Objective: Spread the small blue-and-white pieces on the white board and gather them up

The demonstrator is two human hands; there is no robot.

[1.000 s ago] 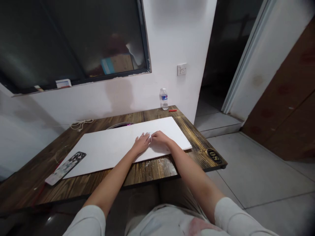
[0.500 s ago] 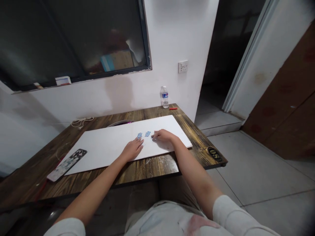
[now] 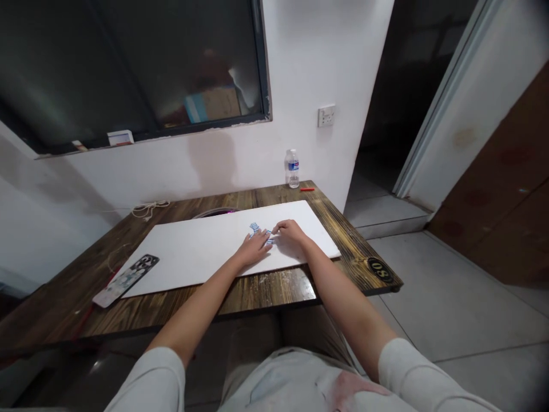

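My left hand [image 3: 256, 249] lies flat on a white board [image 3: 193, 257], its fingertips beside two small blue-and-white pieces. One piece [image 3: 254, 228] sits just beyond those fingers. The other piece [image 3: 269, 238] lies between my hands, partly hidden by them. My right hand [image 3: 291, 233] rests on the board with curled fingers, its fingertips at that second piece. I cannot tell whether they grip it. The board lies on a dark scorched-wood table [image 3: 274, 289].
A phone in a patterned case [image 3: 126, 280] lies left of the board. A water bottle [image 3: 292, 169], a small red stick [image 3: 306, 189] and a white cord [image 3: 148, 210] sit along the table's far side. A wall stands behind; the table's right edge drops to a tiled floor [image 3: 450, 303].
My left hand has slid toward my right hand and now lies beside the blue pieces. The view has shifted slightly, and the scene sits a little further right.
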